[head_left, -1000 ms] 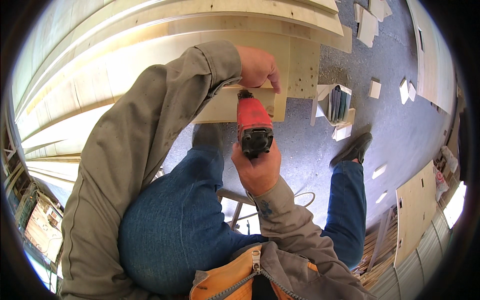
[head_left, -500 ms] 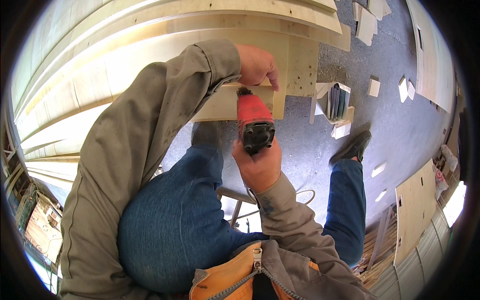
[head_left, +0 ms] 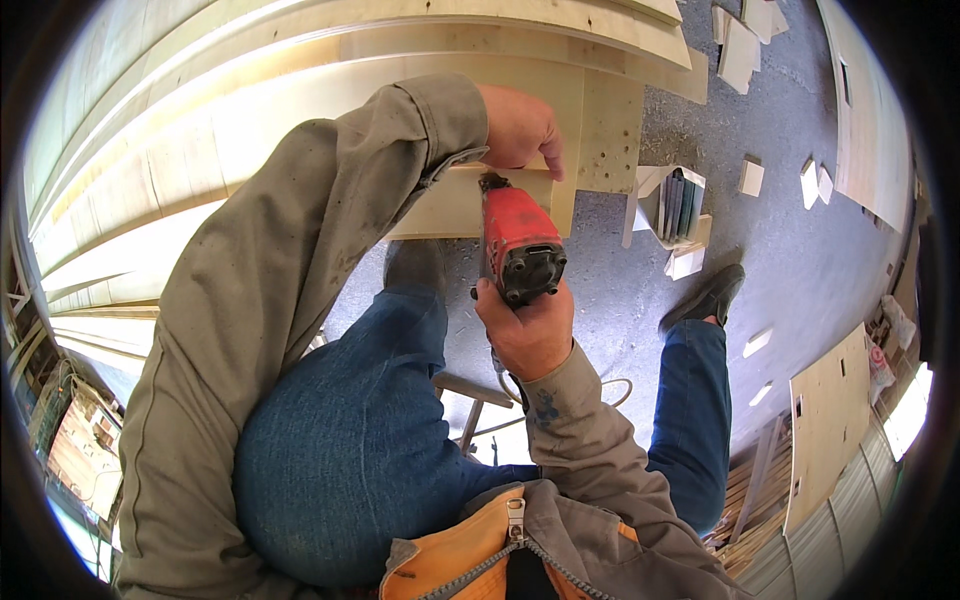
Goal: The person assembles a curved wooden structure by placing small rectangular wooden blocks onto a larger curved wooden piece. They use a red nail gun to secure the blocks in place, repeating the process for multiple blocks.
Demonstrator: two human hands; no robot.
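Note:
My right hand point(head_left: 527, 330) grips a red power drill point(head_left: 517, 240) whose nose points up into the edge of a pale plywood panel point(head_left: 300, 110). Just above the drill's tip, my left hand point(head_left: 520, 128) presses flat on the panel's corner, fingers curled over the edge. The grey sleeve of my left arm point(head_left: 290, 280) crosses the middle of the view. My blue-jeaned knee point(head_left: 350, 440) sits under the panel, and the drill's bit is hidden against the wood.
Stacked long plywood boards point(head_left: 150, 200) fill the upper left. On the grey concrete floor lie an open cardboard box point(head_left: 672, 205), small wood offcuts point(head_left: 750, 178) and a loose cable point(head_left: 610, 390). My dark shoe point(head_left: 708, 298) is at the right; plywood sheets point(head_left: 825, 420) lean at lower right.
The drill has pushed slightly forward and up toward the panel edge. My left hand stays pressed on the same corner.

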